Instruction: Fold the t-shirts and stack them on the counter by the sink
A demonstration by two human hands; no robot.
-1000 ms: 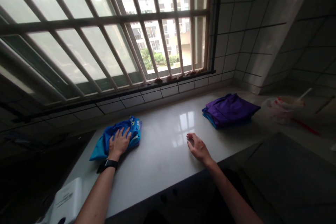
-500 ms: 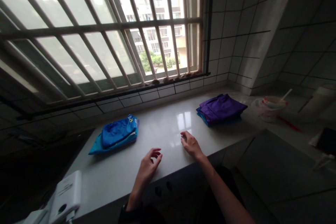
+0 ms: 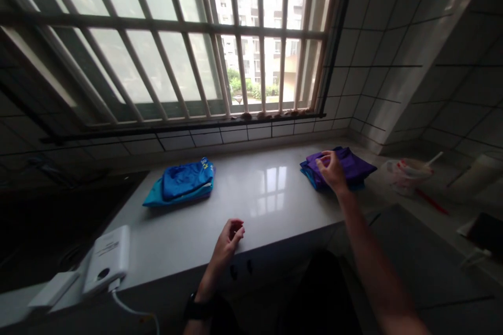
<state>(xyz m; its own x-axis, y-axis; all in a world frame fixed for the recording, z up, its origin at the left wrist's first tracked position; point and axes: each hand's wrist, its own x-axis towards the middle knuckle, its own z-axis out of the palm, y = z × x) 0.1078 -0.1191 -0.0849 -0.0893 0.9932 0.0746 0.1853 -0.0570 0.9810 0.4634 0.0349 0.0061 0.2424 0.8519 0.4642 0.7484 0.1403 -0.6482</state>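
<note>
My right hand (image 3: 332, 171) reaches out over a folded purple cloth (image 3: 353, 165) that lies on a stack of blue cloth at the right of the white counter (image 3: 251, 209). Its fingers are curled in a pinch on the purple cloth's near left edge. My left hand (image 3: 229, 239) hovers over the counter's front edge with loosely curled fingers and nothing in it. A folded blue cloth pile (image 3: 181, 186) lies at the counter's left, apart from both hands.
A barred window (image 3: 196, 52) runs along the back above a tiled sill. A white device with a cord (image 3: 107, 259) sits at the front left corner. A plastic bag with a cup and straw (image 3: 408, 174) lies right of the purple cloth.
My left hand left the blue pile and drew back to the counter's front edge. My right hand moved from the counter's middle rightward onto the purple cloth.
</note>
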